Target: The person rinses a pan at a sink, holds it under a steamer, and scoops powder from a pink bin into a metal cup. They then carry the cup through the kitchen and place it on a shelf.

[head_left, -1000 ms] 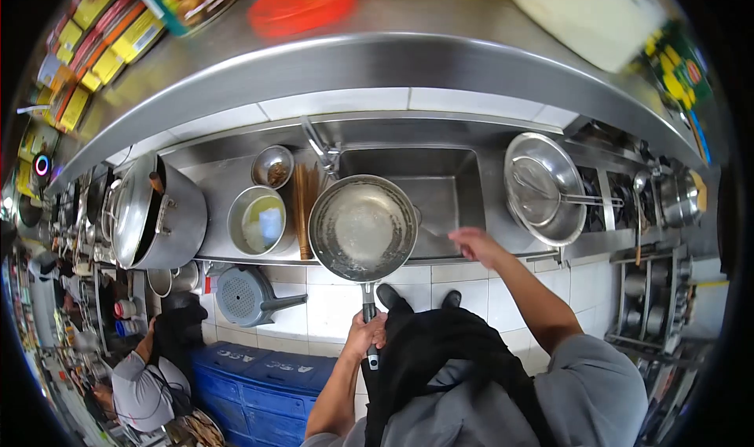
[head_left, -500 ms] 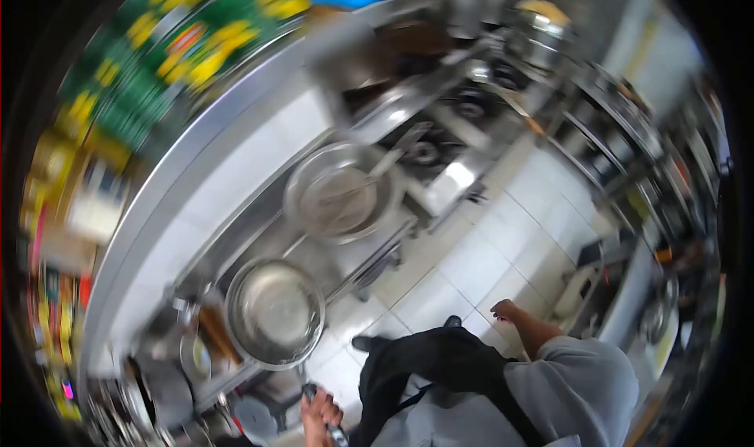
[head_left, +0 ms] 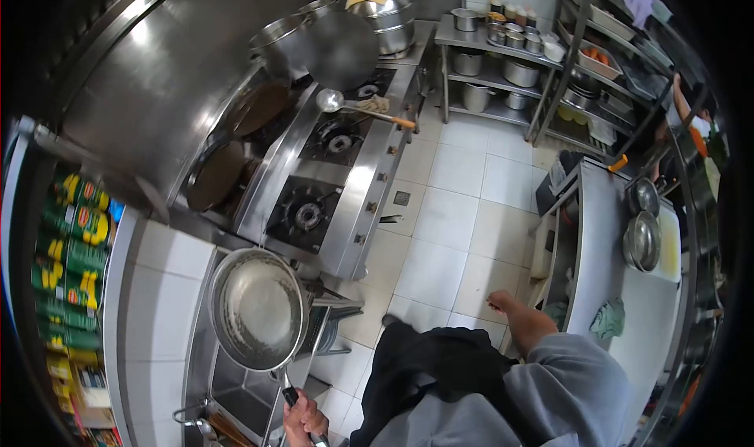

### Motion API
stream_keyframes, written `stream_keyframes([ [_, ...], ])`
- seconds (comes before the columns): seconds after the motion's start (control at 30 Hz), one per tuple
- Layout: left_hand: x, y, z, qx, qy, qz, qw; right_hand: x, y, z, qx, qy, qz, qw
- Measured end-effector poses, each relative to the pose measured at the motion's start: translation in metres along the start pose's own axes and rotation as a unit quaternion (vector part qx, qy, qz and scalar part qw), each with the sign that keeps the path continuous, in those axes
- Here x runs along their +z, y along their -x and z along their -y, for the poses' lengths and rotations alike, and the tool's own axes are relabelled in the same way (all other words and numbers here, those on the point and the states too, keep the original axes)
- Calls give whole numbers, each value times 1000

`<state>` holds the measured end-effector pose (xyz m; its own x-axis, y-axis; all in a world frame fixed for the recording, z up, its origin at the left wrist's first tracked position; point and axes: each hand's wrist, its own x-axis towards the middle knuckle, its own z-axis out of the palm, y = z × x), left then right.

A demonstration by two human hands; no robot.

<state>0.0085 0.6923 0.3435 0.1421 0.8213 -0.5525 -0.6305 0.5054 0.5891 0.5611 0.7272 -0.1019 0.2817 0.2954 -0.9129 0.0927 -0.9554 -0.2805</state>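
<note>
My left hand (head_left: 305,423) is closed around the black handle of a frying pan (head_left: 263,310). The pan is wide and metallic, with a pale worn middle and darker marks along its inner wall. It sits over the near end of the sink counter, close to the stove's front corner, and hides what lies under it. Apart from any object, my right hand (head_left: 500,301) hangs over the tiled floor to the right, its fingers curled in with nothing visible in them.
Ahead stands a gas stove (head_left: 349,215) with a ladle (head_left: 331,100) lying across it. A metal sink (head_left: 243,396) is at lower left. To the right runs a worktable (head_left: 601,235) with metal bowls (head_left: 642,239) and a green cloth (head_left: 608,319). Another person's arm (head_left: 682,102) shows behind shelves.
My view has turned toward the stove and sharpened. The frying pan stays in my left hand. A second pan with greyish contents, seen beyond it earlier, no longer shows.
</note>
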Motion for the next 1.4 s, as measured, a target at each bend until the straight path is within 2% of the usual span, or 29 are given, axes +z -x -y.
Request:
stream_keyframes([
  [0.13,40,-84,-8,-40,-28,45,998,-5,-36,70,-97,-152,37,983],
  [0.3,100,-201,-17,-99,-56,95,989,-74,-31,156,-168,-162,8,972],
  [0.4,154,-268,-22,-104,-108,113,982,-133,-44,161,-180,-195,-27,964],
  [0.47,184,-309,-26,-117,-114,119,979,-167,-50,150,-151,-218,-59,962],
  [0.57,236,-367,-33,-133,-144,127,972,-213,-65,117,-114,-258,-39,959],
  [0.63,276,-404,-37,-152,-155,134,967,-231,-53,103,-10,-236,-103,966],
  [0.7,309,-441,-38,-154,-160,161,962,-238,-77,73,68,-340,-107,932],
  [0.77,336,-478,-36,-157,-159,169,960,-241,-60,76,75,-355,-99,927],
  [0.83,366,-517,-35,-172,-147,172,959,-249,-65,85,153,-361,-92,915],
  [0.87,383,-534,-34,-171,-149,174,958,-256,-70,90,151,-363,-92,915],
  [0.93,414,-563,-30,-157,-146,160,964,-275,-85,104,158,-324,-24,933],
  [0.97,429,-578,-26,-149,-142,151,967,-289,-111,109,158,-322,-21,933],
  [1.03,457,-607,-17,-131,-142,145,970,-324,-176,137,131,-221,40,965],
  [1.07,471,-621,-14,-116,-142,140,973,-340,-198,161,32,-335,23,942],
  [1.1,487,-632,-11,-99,-140,124,977,-364,-219,193,-67,-438,6,896],
  [1.13,504,-643,-7,-94,-135,119,979,-399,-249,258,-36,-212,3,977],
  [1.17,520,-654,-5,-91,-128,110,981,-439,-284,343,-8,26,-3,1000],
  [1.2,535,-665,-5,-88,-122,101,983,-466,-323,413,-154,73,-49,984],
  [1.23,549,-675,-4,-80,-113,92,986,-493,-354,484,-295,117,-92,944],
  [1.27,563,-684,-5,-76,-108,84,988,-512,-329,596,-270,27,-83,959],
  [1.3,576,-694,-5,-65,-109,81,989,-533,-329,683,-424,34,-102,899],
  [1.33,588,-704,-6,-55,-110,77,989,-546,-289,781,-462,115,-153,866],
  [1.37,599,-714,-7,-58,-101,71,991,-552,-261,866,-536,62,-130,832],
  [1.4,607,-722,-8,-54,-96,65,992,-557,-213,937,-605,77,-188,770],
])
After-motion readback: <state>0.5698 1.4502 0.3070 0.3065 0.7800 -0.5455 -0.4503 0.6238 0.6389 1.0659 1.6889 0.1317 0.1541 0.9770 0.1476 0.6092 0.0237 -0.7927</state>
